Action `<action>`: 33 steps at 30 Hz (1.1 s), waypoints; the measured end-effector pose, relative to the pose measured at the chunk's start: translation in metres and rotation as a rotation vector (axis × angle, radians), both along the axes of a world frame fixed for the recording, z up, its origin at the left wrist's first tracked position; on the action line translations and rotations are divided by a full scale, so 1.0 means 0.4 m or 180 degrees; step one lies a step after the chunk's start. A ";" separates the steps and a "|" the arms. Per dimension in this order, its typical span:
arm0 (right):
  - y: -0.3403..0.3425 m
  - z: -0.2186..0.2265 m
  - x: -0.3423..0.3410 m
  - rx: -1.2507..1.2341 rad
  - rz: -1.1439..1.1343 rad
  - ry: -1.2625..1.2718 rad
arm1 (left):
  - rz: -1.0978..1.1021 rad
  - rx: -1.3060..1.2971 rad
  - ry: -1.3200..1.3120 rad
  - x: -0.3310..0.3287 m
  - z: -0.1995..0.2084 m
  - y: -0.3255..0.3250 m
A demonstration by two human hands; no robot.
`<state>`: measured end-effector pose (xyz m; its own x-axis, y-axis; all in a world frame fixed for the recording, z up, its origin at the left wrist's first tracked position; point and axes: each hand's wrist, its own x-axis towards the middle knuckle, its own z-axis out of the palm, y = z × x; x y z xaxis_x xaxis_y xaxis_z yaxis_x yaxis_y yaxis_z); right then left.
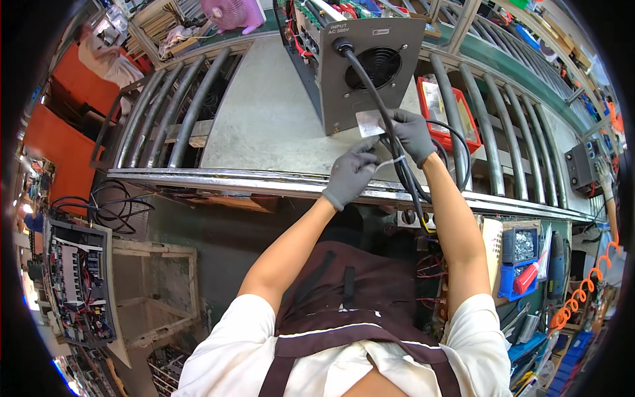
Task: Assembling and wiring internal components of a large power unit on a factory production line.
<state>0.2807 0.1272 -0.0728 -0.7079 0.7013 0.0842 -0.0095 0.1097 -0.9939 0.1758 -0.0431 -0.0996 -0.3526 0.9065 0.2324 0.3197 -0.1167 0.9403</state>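
Note:
A grey metal equipment box [367,86] with a round fan grille and an open top of boards and wires stands on the bench. A thick black cable [368,83] runs from its panel down into a looped bundle. My right hand [410,135], in a grey glove, is closed around the cable near the box's lower corner. My left hand [352,173], gloved too, is beside the bundle with its fingers bent together. A white cable tie [391,163] circles the bundle, and its tail reaches my left fingers. Behind the hands shows a silvery plate [369,124].
Metal rollers [192,112] flank the bench plate [258,112]. A red tray [473,126] sits right of the box, a pink fan [231,13] at the back. Blue bins [519,264] and a coiled orange hose [582,291] are at right. Another opened unit [79,284] stands lower left.

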 end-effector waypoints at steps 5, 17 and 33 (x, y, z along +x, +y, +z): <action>-0.056 0.029 -0.046 -0.0265 -0.0074 -0.0438 | -0.0037 0.0302 -0.1032 -0.087 -0.021 -0.029; -0.012 -0.009 -0.056 -0.0627 -0.0624 -0.0116 | 0.1022 -0.0027 -0.1152 -0.119 0.005 0.146; 0.039 -0.035 -0.054 -0.0545 -0.0864 -0.0044 | 0.1831 -0.0067 -0.1359 -0.043 0.000 0.230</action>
<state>0.2591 0.1427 -0.0869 -0.4933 0.8678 -0.0598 0.0109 -0.0625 -0.9980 0.1586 0.0489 -0.0998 -0.8323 0.5523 -0.0479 -0.0713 -0.0209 0.9972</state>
